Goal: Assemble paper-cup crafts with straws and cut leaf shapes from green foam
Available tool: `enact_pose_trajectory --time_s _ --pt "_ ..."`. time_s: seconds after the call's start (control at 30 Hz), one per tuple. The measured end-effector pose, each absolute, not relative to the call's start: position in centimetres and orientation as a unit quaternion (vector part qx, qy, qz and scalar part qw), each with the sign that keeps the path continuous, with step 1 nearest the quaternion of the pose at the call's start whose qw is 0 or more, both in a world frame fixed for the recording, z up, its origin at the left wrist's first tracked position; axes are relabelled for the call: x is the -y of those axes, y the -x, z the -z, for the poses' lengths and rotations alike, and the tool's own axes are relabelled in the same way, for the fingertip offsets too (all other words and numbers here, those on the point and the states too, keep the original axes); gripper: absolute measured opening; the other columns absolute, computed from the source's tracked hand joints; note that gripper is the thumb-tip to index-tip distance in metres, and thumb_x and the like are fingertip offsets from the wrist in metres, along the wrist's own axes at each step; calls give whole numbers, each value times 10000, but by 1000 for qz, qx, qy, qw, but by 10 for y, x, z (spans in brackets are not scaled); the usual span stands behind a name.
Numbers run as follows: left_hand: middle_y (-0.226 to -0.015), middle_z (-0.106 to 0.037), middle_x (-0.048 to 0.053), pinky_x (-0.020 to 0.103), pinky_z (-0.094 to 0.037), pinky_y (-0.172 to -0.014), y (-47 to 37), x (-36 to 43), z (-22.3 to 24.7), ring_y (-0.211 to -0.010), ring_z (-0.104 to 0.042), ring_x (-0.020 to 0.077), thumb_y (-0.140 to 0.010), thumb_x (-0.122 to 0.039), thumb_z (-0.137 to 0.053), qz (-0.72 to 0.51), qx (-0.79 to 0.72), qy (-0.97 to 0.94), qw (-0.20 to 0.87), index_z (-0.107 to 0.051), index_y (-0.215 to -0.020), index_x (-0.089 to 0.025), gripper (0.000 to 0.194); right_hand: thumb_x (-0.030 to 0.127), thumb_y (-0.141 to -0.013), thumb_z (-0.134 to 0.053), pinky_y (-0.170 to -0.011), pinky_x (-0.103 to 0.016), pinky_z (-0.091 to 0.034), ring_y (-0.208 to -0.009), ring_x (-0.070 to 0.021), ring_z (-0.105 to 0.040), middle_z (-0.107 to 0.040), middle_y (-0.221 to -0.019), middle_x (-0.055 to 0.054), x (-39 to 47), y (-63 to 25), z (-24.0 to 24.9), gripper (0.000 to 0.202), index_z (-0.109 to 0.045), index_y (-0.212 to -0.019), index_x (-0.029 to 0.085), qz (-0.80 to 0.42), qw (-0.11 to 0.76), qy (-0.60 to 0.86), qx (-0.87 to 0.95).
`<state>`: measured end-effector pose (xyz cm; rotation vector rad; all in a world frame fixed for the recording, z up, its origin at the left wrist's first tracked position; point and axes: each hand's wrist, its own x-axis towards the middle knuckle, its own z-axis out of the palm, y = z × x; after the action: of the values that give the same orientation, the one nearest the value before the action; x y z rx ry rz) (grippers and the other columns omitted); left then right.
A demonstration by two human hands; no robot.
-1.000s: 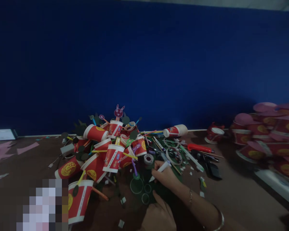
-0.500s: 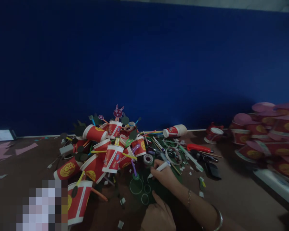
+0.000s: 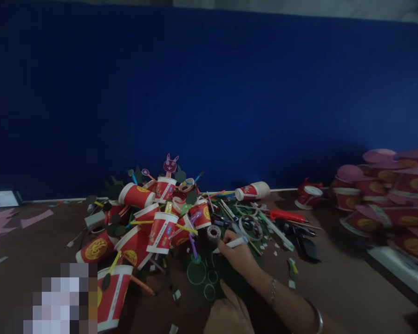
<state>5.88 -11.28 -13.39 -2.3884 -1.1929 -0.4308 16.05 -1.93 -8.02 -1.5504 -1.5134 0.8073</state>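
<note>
My right hand point(image 3: 239, 260) grips a white marker pen point(image 3: 237, 242), its tip low over a dark green sheet of paper point(image 3: 225, 268). Pale circle outlines mark the sheet: one larger circle point(image 3: 196, 272) and two smaller ones beside it. Below them my left hand point(image 3: 229, 311) rests on the paper, index finger stretched out and the other fingers partly folded or hidden. A roll of tape point(image 3: 214, 232) lies just beyond the pen. A purple straw point(image 3: 194, 246) with a green disc at its end reaches down to the larger circle.
Red paper cups point(image 3: 162, 233) with straws and cut-outs pile up at left. Stacked cups point(image 3: 254, 190), a red-handled tool point(image 3: 288, 215) and a black stapler-like object point(image 3: 308, 249) lie beyond my right hand. Pink-topped cups point(image 3: 376, 188) and a white power strip point(image 3: 400, 271) occupy the right.
The view has tilted slightly. My right hand has shifted a little with the marker pen, and a faint curved line shows near its tip. My left hand stays in place.
</note>
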Motion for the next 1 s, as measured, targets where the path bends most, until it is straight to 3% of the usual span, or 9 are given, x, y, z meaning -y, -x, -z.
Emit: enact_pose_trajectory --time_s 0.13,0.4,0.7,1.0 --pt "-634 -650 166 184 -345 -333 -59 113 129 -379 -512 123 -749 -98 -479 152 440 862 203 -646 -915 -7 253 282 -717 -498 -462 -235 -317 -485 -125 -451 -495 -472 34 20 -161 79 212 -404 -537 221 -320 396 617 600" --pt "-774 -663 217 192 -371 -349 -59 114 127 -402 -525 118 -721 -72 -482 144 426 866 220 -642 -952 -12 287 253 -694 -495 -462 -236 -316 -475 -124 -431 -451 -454 46 19 -161 79 219 -379 -511 226 -297 402 615 610" --pt "-781 -670 243 201 -406 -359 -62 114 118 -405 -551 139 -717 -97 -480 151 423 861 240 -672 -817 -19 230 215 -661 -473 -452 -230 -306 -466 -120 -429 -441 -437 52 19 -162 81 195 -354 -507 228 -298 398 622 606" --pt "-769 -670 238 203 -399 -350 -59 112 115 -392 -543 139 -697 -98 -467 153 397 863 272 -679 -806 -33 248 207 -640 -463 -433 -228 -298 -436 -119 -436 -431 -412 58 19 -162 81 182 -342 -506 232 -309 398 630 591"
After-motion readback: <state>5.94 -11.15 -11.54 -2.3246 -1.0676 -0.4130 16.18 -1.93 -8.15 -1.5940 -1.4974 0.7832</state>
